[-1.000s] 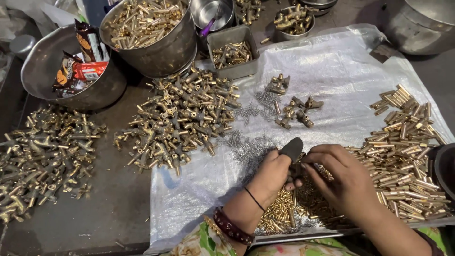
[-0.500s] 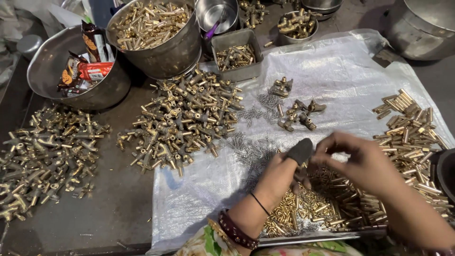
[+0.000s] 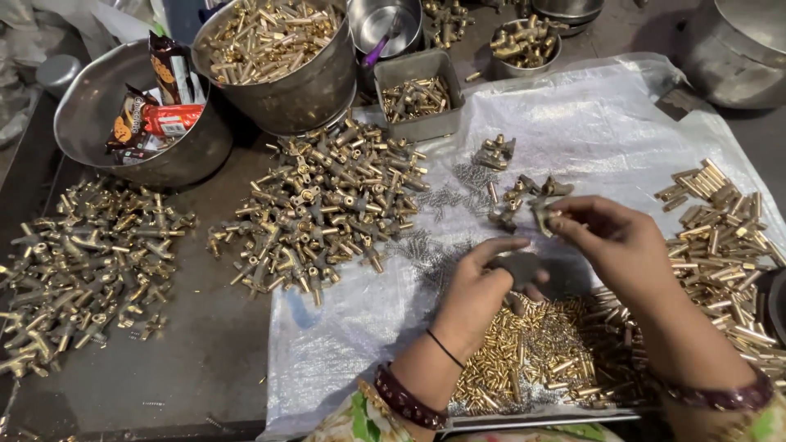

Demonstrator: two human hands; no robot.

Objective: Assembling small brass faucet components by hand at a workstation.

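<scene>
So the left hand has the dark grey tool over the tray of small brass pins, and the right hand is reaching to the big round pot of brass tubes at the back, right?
Not quite. In the head view the right hand is at the small cluster of brass fittings on the plastic sheet, not at the pot. The left hand does hold the dark grey tool over the tray of small brass pins.

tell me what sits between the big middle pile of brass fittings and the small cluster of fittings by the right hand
In the head view, small steel springs lie scattered on the white plastic sheet between the big brass pile and the small cluster by the right hand.

Bare hands, thin black thread and maroon bangle on left wrist (image 3: pixel 409 391), dark bangle on right wrist (image 3: pixel 720 398), floral sleeves
</scene>
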